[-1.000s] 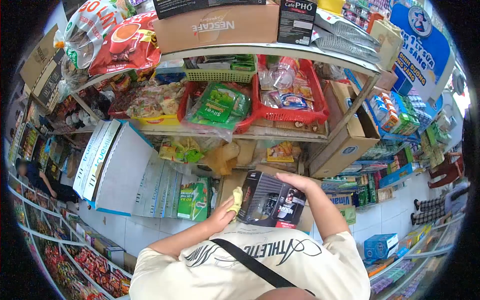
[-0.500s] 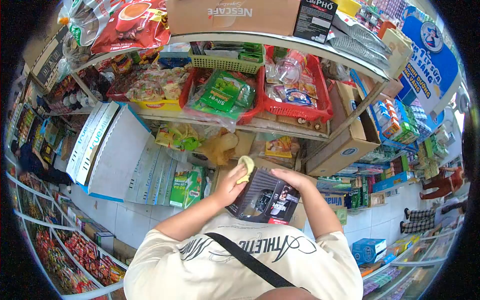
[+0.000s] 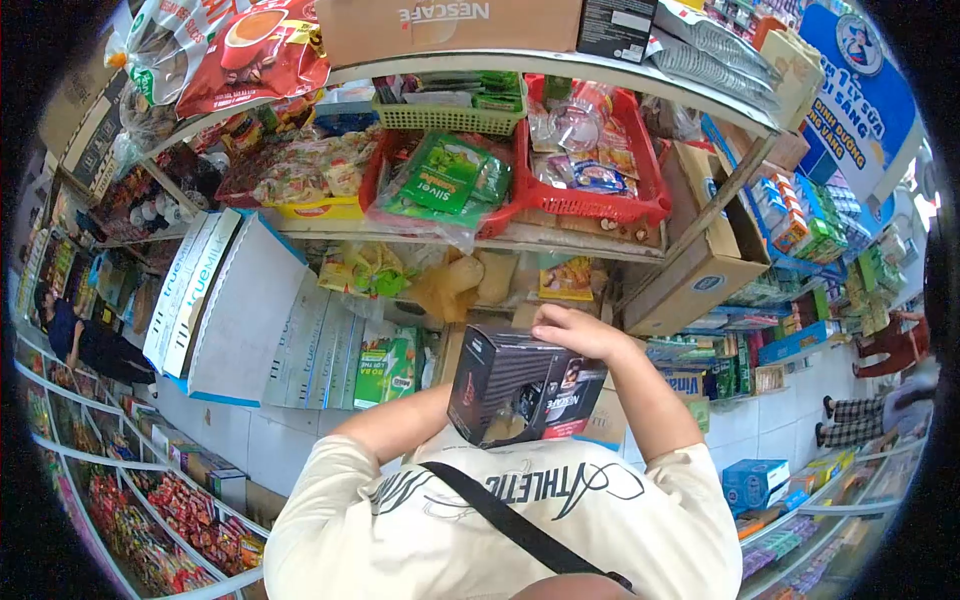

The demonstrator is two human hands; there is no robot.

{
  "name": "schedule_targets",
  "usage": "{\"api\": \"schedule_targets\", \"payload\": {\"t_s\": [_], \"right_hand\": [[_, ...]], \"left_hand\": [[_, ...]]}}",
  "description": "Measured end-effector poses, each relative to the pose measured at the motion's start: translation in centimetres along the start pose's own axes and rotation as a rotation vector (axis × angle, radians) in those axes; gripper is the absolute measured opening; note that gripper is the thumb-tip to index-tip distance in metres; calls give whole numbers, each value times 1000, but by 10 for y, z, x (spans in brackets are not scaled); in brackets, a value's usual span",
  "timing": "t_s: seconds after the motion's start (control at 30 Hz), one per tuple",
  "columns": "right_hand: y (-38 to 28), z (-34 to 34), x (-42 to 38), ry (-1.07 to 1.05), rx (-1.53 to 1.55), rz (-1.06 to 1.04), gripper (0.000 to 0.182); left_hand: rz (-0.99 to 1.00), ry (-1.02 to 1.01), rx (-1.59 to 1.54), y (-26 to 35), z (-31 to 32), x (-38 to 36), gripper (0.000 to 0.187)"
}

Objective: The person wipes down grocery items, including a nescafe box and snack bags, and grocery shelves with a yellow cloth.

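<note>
A black Nescafé coffee box [image 3: 500, 385] with a cut-out window is held tilted in front of my chest. The fingers of my right hand [image 3: 585, 332] bend over its upper right edge and grip it there. My left forearm [image 3: 410, 418] reaches in behind the box's left side, and the box hides my left hand. A patch of yellowish colour shows through the box's window. Beyond the box, a brown bag [image 3: 450, 288] sits on the low shelf, with a yellow packet [image 3: 566, 277] to its right.
Red baskets [image 3: 600, 218] of packets stand on the middle shelf ahead. Above them, the top shelf carries a brown Nescafé carton [image 3: 450, 30]. To the left lean TH true MILK cartons [image 3: 235, 300]; an open cardboard box [image 3: 690, 250] is at right. A person [image 3: 90, 335] is at far left.
My left hand, earlier wiping height with a yellow cloth at the box's top left, has dropped behind the box. The box has turned slightly, and my right hand has shifted along its edge.
</note>
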State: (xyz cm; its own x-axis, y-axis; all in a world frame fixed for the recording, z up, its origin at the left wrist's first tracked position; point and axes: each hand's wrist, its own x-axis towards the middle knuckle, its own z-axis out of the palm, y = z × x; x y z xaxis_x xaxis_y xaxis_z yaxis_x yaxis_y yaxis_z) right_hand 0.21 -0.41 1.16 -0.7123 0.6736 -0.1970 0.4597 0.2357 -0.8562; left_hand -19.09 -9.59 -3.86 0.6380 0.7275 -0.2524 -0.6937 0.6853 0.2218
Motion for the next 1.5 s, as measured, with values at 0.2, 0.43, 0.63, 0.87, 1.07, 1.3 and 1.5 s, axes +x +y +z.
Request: {"api": "schedule_targets", "payload": {"t_s": [0.2, 0.43, 0.63, 0.87, 1.07, 1.3, 1.5], "right_hand": [[-20, -1, -11, 490, -152, 37, 34], [16, 25, -51, 976, -262, 175, 43], [81, 59, -106, 564, -148, 100, 81], [59, 103, -121, 722, -432, -256, 86], [32, 67, -106, 1187, -539, -597, 95], [1, 47, -100, 1298, -851, -500, 100], [7, 53, -73, 1343, -911, -731, 95]], "left_hand": [[-16, -28, -18, -7, 3, 3, 41], [-15, -70, -16, -6, 11, 3, 41], [1, -95, -5, -2, 15, 4, 41], [24, -133, 48, 2, 28, 16, 41], [26, -183, 54, -5, 42, 20, 42], [36, -215, 60, -7, 60, 27, 42], [76, -222, 54, -8, 55, 9, 42]]}}
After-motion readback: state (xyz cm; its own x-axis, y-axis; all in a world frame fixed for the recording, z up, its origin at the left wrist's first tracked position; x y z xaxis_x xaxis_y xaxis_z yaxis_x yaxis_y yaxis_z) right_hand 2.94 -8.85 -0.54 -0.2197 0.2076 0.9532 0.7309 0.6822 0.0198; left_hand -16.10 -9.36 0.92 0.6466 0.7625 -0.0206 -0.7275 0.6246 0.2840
